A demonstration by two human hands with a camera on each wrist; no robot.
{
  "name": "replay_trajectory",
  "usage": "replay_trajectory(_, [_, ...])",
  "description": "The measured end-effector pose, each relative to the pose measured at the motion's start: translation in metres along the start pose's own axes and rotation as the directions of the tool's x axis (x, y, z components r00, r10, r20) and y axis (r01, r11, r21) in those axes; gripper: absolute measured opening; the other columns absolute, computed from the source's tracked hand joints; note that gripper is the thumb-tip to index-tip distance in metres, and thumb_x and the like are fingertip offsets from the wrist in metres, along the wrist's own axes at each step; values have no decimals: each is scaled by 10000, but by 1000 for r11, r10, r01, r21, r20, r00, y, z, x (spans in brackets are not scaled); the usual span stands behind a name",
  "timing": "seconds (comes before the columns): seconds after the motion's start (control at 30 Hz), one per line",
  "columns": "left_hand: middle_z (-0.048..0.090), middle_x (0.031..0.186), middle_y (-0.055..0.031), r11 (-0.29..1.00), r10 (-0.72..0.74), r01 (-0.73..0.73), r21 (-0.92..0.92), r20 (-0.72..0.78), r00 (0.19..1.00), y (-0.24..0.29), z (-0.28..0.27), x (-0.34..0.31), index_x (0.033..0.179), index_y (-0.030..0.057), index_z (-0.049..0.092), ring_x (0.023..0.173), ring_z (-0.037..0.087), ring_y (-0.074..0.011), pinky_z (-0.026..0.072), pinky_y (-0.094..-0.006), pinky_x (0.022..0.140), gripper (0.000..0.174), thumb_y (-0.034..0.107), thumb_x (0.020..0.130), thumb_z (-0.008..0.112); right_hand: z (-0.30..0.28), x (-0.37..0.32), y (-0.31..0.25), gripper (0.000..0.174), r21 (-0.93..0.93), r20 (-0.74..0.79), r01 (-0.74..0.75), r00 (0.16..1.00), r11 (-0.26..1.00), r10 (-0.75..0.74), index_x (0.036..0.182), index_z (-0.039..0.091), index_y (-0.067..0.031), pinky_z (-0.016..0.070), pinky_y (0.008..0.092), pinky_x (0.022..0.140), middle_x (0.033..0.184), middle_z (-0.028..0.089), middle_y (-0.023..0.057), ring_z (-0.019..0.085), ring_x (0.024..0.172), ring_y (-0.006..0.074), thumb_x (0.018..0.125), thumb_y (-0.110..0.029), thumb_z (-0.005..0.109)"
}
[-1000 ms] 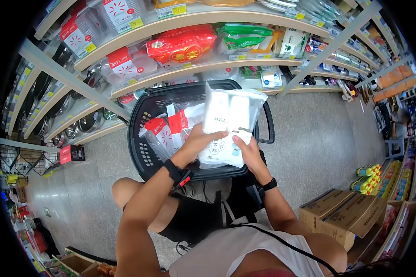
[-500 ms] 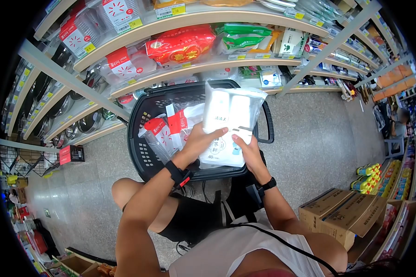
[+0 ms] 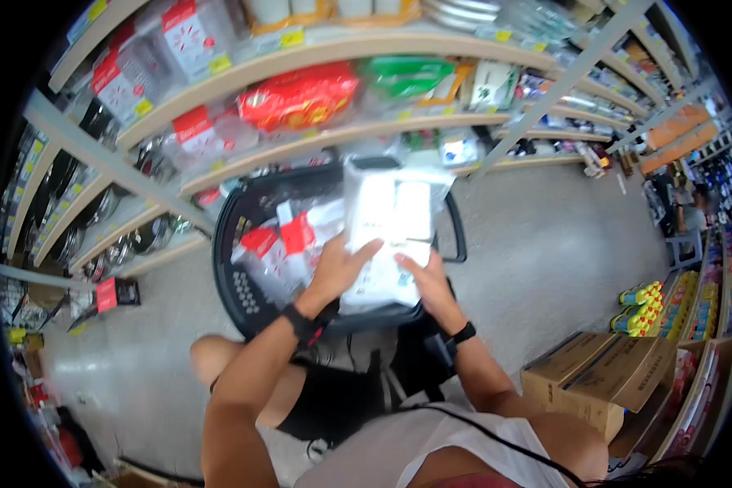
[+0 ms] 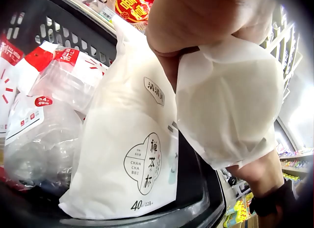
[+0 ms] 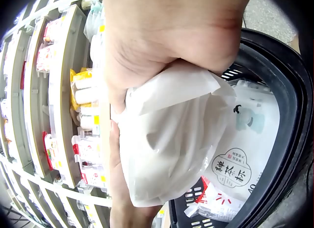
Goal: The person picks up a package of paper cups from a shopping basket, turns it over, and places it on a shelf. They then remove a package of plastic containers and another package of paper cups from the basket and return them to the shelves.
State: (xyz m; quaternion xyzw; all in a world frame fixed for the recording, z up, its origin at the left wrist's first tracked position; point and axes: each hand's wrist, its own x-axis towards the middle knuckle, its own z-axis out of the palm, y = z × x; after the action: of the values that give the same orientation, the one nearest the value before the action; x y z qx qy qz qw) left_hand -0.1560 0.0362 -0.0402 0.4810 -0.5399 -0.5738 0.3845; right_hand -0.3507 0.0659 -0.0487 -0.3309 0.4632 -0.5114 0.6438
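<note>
Both hands hold a white plastic pack of paper cups [image 3: 394, 199] above a black shopping basket [image 3: 229, 281]. My left hand [image 3: 335, 270] grips its near left side, and my right hand [image 3: 435, 286] its near right side, thumbs on top. Two stacked rolls show through the wrapping. From the left wrist, the folded end of the held pack [image 4: 228, 103] faces the camera. Below it, a second white pack [image 4: 130, 159], printed "CHAN CHA BEI" and 40, leans inside the basket.
Clear plastic packs with red-and-white labels [image 3: 272, 264] lie on the basket's left side. Shelves with a red bag [image 3: 297, 93] and a green bag [image 3: 403, 77] curve beyond it. Cardboard boxes [image 3: 602, 370] and yellow bottles [image 3: 641, 305] stand to the right.
The head view has shifted and blurred, so the basket, hands and pack sit slightly lower and further left. Both hands keep their hold on the pack.
</note>
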Motion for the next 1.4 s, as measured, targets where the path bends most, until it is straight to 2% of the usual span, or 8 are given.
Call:
replay_trajectory(0.1, [728, 979, -100, 990, 117, -113, 81, -48, 992, -3, 0, 2, 1198, -31, 660, 833, 680, -131, 543, -290, 714, 367, 231, 948, 726, -9, 5, 11, 400, -45, 7, 22, 1000, 999, -22, 1234, 606, 49, 552, 292, 840, 1131, 689, 103, 657, 992, 156, 899, -101, 765])
replay_trajectory(0.27, [730, 994, -91, 992, -44, 39, -123, -33, 998, 11, 1, 5, 1157, -36, 671, 834, 690, -131, 558, -285, 715, 340, 187, 915, 754, -5, 4, 11, 400, -112, 8, 17, 1000, 994, -17, 1274, 592, 57, 541, 286, 840, 1143, 685, 99, 650, 983, 142, 968, -183, 686])
replay_trajectory(0.43, [731, 1010, -101, 987, -59, 51, -151, -46, 997, 7, -1, 7, 1152, -41, 667, 844, 696, -141, 560, -285, 719, 360, 162, 881, 785, -7, 3, 13, 412, -187, 97, 72, 994, 980, -55, 1293, 563, 44, 517, 291, 881, 1166, 669, 105, 626, 1036, 148, 1021, -260, 621])
replay_trajectory(0.6, [726, 1044, -104, 981, -63, 61, -184, -7, 998, 9, -2, 6, 1177, -36, 658, 889, 696, -147, 563, -293, 747, 364, 147, 886, 779, -10, 7, 16, 366, -232, 167, 150, 980, 961, -113, 1289, 574, 47, 508, 281, 882, 1161, 670, 84, 617, 1033, 133, 1042, -224, 582])
replay_trajectory(0.8, [726, 1025, -91, 991, 31, -35, -133, -26, 999, -2, -1, 8, 1207, -31, 647, 885, 671, -126, 543, -295, 763, 379, 260, 969, 698, -9, 17, 17, 382, -133, 31, 13, 999, 991, -9, 1264, 612, 40, 520, 290, 857, 1135, 686, 87, 638, 999, 143, 975, -197, 690])
replay_trajectory(1.03, [730, 1030, -91, 996, 76, -79, -34, -87, 993, 1, -3, 4, 1220, -27, 654, 881, 666, -124, 540, -296, 761, 375, 258, 979, 687, -8, 25, 17, 374, -87, 24, 46, 999, 995, -44, 1229, 635, 36, 527, 292, 834, 1109, 699, 91, 655, 976, 150, 925, -152, 744])
replay_trajectory(1.27, [724, 1092, -119, 984, 51, -55, -167, -30, 998, 0, -9, 11, 1257, -38, 632, 927, 705, -159, 571, -297, 778, 412, 213, 945, 729, -23, 40, 44, 382, -265, 82, 113, 992, 958, -95, 1338, 549, 26, 521, 299, 893, 1196, 660, 79, 629, 1035, 148, 1045, -218, 569])
replay_trajectory(1.4, [722, 1104, -119, 983, 68, -73, -170, -36, 997, 3, -11, 10, 1258, -36, 634, 916, 707, -162, 571, -298, 776, 412, 216, 946, 728, -24, 39, 43, 396, -264, 88, 155, 987, 952, -137, 1265, 589, 56, 511, 328, 891, 1138, 678, 107, 632, 1014, 177, 1039, -268, 574])
